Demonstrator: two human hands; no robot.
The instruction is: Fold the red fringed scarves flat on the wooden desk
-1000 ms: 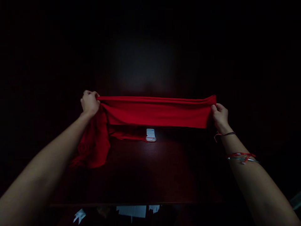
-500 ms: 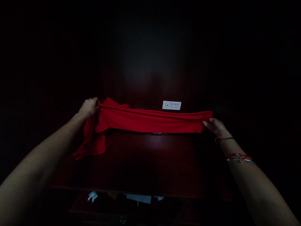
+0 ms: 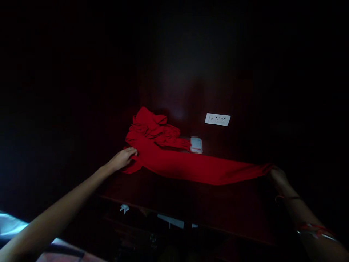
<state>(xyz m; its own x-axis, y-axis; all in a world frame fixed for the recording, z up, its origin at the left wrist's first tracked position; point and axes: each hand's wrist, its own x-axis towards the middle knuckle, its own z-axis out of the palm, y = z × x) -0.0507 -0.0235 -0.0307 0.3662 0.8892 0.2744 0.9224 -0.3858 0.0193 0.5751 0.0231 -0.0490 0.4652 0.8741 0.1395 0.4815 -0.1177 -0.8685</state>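
A long red cloth point(image 3: 191, 165) with fringes stretches across a dark wooden surface, its far left part bunched in a pile point(image 3: 149, 125). At the cloth's left side my left hand point(image 3: 127, 157) is closed on its edge. My right hand point(image 3: 278, 176), dim against the dark, grips the gathered right end. Between the two hands the cloth sags slightly. Red bracelets circle my right wrist and forearm.
A white wall socket point(image 3: 217, 119) is on the dark back wall. A small pale rectangular item point(image 3: 196, 145) lies behind the cloth. Below the surface's front edge point(image 3: 191, 222) are pale items point(image 3: 171, 221). Light fabric point(image 3: 62, 251) shows at bottom left.
The view has shifted. The cloth's right end has gone lower and is now gathered in my right hand. The bunched pile and the pale item behind the cloth have come into view.
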